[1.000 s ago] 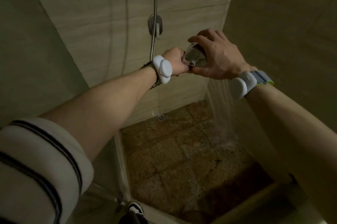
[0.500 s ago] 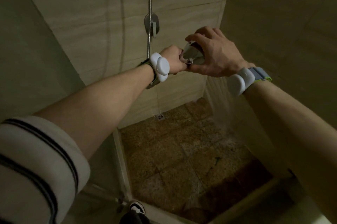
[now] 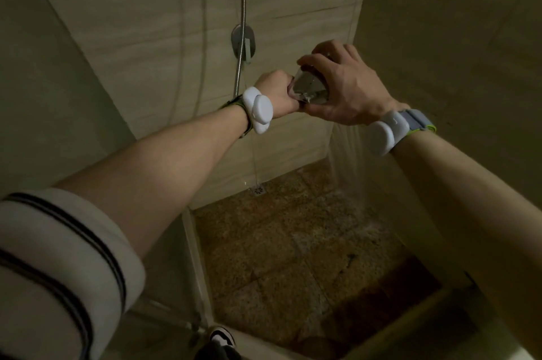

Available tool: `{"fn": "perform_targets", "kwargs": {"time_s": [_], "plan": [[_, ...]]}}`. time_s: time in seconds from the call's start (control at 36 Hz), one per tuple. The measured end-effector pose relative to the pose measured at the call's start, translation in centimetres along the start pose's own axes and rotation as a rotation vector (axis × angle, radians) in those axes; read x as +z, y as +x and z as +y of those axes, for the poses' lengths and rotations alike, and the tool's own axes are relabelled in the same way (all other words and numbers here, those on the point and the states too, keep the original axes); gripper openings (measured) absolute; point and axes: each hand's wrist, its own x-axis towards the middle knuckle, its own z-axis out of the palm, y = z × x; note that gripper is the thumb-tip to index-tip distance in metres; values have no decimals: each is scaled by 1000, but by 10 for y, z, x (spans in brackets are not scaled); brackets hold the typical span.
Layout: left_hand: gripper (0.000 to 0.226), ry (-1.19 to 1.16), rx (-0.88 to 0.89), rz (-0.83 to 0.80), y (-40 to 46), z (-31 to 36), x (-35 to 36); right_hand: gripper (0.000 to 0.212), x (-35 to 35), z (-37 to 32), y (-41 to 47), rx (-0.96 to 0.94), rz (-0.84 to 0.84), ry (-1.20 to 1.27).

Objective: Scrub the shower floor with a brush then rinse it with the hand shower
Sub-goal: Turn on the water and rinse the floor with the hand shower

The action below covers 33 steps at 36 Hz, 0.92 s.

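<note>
Both hands meet at the hand shower (image 3: 311, 89), held up in front of the tiled back wall (image 3: 146, 37). On the left, a white sleeve (image 3: 58, 265) with dark stripes is pushed up the forearm, and the left hand (image 3: 277, 92) is closed in a fist round what seems to be the handle, though the handle itself is hidden inside the grip. A white sensor pod (image 3: 258, 113) sits on a strap at that wrist. Just left of and behind the left hand, the metal hose (image 3: 242, 22) runs down the wall past an oval wall bracket (image 3: 243, 42). Touching the left hand on its right side, the right hand (image 3: 343, 86) cups the chrome shower head, fingers curled over its top and thumb beneath. A second white pod (image 3: 384, 136) on a grey band edged in green is strapped to the right wrist; it bears a small mark too blurred to read, and no other writing or brand can be read. Below the right hand, water (image 3: 349, 166) falls in a sheet along the right-hand wall and splashes onto the brown speckled shower floor (image 3: 278, 257). Below the left hand, a round drain (image 3: 258, 190) sits at the floor's far edge, and a black-and-white shoe (image 3: 223, 336) shows at the near threshold.
</note>
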Motion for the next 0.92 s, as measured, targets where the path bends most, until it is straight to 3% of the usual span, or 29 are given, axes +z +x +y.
{"fn": "perform_targets", "kwargs": {"time_s": [0.19,0.42,0.92], "plan": [[18,4,-3,-40,1,-2,0,81,1,2,0,1,-14,4],[31,31,6,-9,2,-3,0,81,2,1,0,-1,-1,10],[33,129,58,-38,-1,-5,-1,83,8,-2,-4,21,-62,65]]}}
